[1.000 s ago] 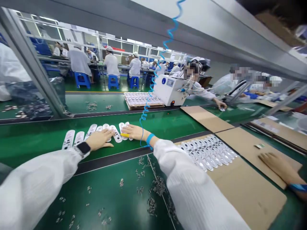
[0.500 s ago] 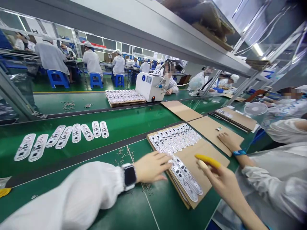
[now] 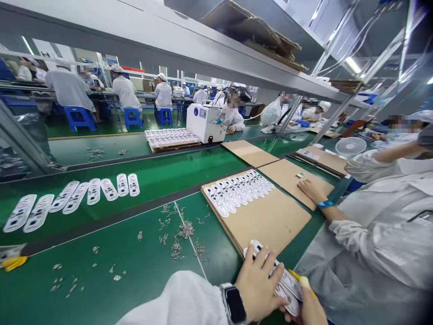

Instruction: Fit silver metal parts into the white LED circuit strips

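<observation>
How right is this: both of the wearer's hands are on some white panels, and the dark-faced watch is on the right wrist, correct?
Not quite: the head view shows the dark-faced watch on the wrist of the left hand, not that of the right hand. Both hands are indeed on white panels.

A white machine [image 3: 205,124] stands on the far bench [image 3: 71,149], people in white [image 3: 126,91] sit on blue stools [image 3: 133,118] behind, torn cardboard [image 3: 252,29] lies on the overhead shelf [image 3: 152,41], and a round fan [image 3: 351,146] stands at right.
</observation>
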The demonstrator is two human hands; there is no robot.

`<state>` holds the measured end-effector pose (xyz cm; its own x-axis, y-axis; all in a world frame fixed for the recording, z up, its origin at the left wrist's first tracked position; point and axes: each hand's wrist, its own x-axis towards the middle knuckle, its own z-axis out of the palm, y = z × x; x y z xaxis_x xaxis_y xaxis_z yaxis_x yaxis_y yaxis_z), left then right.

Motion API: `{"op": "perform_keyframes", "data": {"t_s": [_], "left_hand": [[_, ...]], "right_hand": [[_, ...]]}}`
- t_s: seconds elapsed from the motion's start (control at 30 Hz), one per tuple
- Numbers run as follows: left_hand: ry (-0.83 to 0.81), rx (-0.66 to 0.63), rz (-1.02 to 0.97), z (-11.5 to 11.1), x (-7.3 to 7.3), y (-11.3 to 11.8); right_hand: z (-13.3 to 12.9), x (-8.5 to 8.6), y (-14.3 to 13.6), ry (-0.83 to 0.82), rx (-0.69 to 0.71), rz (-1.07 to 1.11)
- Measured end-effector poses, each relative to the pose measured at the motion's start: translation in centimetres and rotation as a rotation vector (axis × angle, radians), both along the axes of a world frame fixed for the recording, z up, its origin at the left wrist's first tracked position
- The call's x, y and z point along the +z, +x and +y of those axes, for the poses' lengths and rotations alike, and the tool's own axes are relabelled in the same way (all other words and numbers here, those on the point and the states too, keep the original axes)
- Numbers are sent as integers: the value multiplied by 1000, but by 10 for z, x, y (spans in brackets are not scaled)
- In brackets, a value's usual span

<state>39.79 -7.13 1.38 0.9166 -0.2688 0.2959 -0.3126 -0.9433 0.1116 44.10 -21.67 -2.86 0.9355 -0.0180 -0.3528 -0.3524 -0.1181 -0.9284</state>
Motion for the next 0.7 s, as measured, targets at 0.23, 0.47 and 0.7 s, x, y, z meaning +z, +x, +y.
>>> {"op": "perform_keyframes", "data": {"t_s": [0.23, 0.47, 0.7], "left_hand": [[61, 159, -100, 1, 23, -65], [312, 546, -275, 62, 34, -237], [459, 509, -272, 99, -13, -351]], "right_hand": [[15, 12, -22, -237, 58, -322], [156, 58, -108, 16, 1454, -317], [262, 80, -206, -166, 2027, -739]]}}
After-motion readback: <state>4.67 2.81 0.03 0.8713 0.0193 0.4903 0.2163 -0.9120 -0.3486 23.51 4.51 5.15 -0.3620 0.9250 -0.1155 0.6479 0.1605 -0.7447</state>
